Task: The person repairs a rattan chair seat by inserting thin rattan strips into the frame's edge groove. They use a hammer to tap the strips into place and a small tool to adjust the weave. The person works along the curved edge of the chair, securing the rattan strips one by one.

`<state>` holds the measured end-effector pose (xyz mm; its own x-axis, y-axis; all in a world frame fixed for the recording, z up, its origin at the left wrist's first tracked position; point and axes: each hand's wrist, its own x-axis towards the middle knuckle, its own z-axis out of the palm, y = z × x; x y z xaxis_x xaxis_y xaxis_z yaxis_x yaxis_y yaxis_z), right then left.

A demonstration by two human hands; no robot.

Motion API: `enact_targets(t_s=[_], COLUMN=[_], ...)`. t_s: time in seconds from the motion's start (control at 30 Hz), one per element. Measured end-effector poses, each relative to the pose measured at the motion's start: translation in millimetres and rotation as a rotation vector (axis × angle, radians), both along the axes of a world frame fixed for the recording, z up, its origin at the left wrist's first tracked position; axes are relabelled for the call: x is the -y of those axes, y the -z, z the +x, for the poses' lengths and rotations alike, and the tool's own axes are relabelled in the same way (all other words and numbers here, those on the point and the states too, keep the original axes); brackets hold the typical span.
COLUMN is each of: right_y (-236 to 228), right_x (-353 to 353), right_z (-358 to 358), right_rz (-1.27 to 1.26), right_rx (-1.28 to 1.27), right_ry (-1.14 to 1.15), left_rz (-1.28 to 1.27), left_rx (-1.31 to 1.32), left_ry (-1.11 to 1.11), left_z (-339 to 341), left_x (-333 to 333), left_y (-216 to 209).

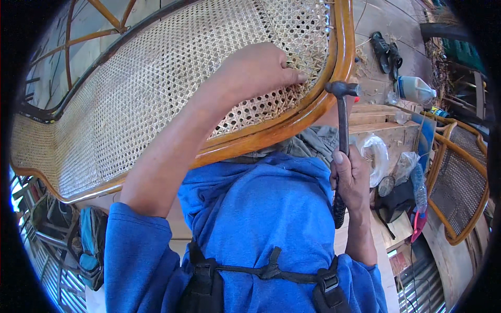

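Observation:
A long curved panel of woven cane (151,88), framed in glossy brown rattan (255,138), lies across my lap. My left hand (263,70) rests on the weave close to the panel's right end. Its fingers are curled under and the thumb points at loose cane ends beside the rim; whatever they pinch is hidden. In my right hand (352,177), just past the frame's right corner, is a hammer (343,117), gripped by its dark handle. The hammer stands upright, its head close to the rattan rim.
On the right are a wooden crate (386,128), a coil of clear strand (374,159), a white jug (416,89) and another cane-and-rattan piece (462,172). Dark shoes (386,52) lie farther back. A backpack (93,245) sits at the lower left.

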<state>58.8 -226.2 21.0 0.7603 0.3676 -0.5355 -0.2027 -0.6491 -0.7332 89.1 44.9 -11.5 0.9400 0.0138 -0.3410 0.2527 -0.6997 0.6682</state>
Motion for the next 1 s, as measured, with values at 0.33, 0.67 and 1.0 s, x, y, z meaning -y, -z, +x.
enact_targets(t_s=[0.33, 0.67, 1.0], right_y=[7, 12, 18], right_x=[7, 7, 10], right_z=[3, -7, -8], right_rz=[0.043, 0.106, 0.036], right_rx=[0.083, 0.027, 0.142], right_ry=[-0.051, 0.057, -0.087], left_rz=[-0.166, -0.164, -0.105], left_rx=[-0.104, -0.197, -0.178], left_ry=[0.041, 0.174, 0.187], left_z=[4, 14, 12], left_x=[-6, -14, -11], left_y=[1, -5, -11])
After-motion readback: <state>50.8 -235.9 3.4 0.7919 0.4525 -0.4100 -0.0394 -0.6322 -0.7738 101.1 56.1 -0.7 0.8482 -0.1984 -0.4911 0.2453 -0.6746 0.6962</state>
